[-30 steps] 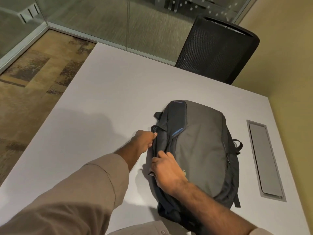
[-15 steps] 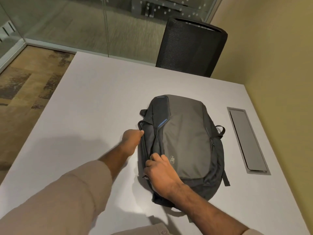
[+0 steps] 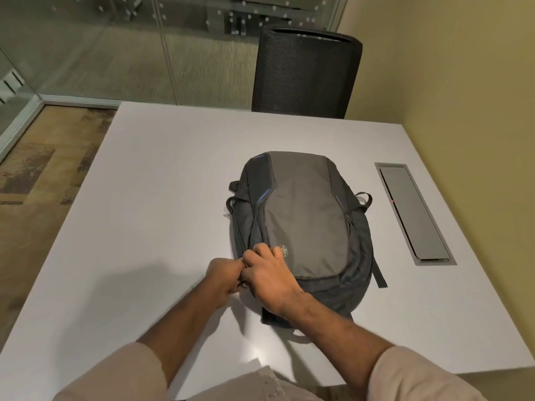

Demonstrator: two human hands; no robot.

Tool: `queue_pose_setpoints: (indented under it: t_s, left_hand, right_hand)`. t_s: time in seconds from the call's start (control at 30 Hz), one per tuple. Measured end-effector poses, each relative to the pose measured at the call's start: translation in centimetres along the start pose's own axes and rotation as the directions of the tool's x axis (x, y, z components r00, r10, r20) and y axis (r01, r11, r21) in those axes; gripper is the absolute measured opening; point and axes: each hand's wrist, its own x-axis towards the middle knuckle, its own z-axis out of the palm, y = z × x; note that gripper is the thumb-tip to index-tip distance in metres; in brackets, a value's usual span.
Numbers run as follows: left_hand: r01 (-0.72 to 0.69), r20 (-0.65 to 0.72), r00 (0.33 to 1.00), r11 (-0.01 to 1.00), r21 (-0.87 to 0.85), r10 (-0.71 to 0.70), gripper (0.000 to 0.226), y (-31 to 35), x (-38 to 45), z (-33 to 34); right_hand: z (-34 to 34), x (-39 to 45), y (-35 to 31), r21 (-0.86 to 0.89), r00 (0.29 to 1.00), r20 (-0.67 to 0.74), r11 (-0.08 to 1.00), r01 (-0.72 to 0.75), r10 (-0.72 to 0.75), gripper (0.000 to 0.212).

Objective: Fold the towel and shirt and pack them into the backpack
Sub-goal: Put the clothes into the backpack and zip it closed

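A grey and black backpack [image 3: 304, 221] lies flat on the white table [image 3: 162, 180], front panel up. My left hand [image 3: 223, 277] is curled at the backpack's near left edge and seems to pinch something small there, probably a zipper pull. My right hand [image 3: 267, 274] lies just beside it, fingers curled into the fabric along the same left seam. The two hands touch. No towel or shirt shows anywhere in the view.
A black mesh chair [image 3: 307, 70] stands at the table's far edge. A grey cable hatch [image 3: 414, 212] is set into the table to the right of the backpack. Glass walls rise beyond the table, and a beige wall stands on the right.
My left hand slid toward me along the backpack's left edge until it met my right hand. The right hand stayed on the seam. The view shifted and now frames the backpack more centrally.
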Motion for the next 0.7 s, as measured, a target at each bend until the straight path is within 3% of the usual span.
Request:
queue_pose_setpoints:
  t_s: [0.13,0.33,0.7]
  left_hand:
    - [-0.037,-0.103,0.994,0.999,-0.031,0.034,0.036,-0.3,0.0,0.5]
    - [-0.002,-0.143,0.989,0.983,-0.182,-0.024,0.019,-0.9,0.4,0.7]
    - [0.018,-0.216,0.975,0.984,-0.175,-0.056,0.024,-1.4,0.7,0.8]
  right_hand:
    - [-0.3,-1.2,0.0,-0.017,0.998,-0.037,0.999,0.048,-0.049,0.009]
    - [-0.2,-5.4,0.9,-0.063,0.989,-0.056,0.989,0.135,-0.139,0.008]
    - [1.6,-14.2,6.8,-0.017,0.993,-0.075,0.995,0.094,-0.095,0.014]
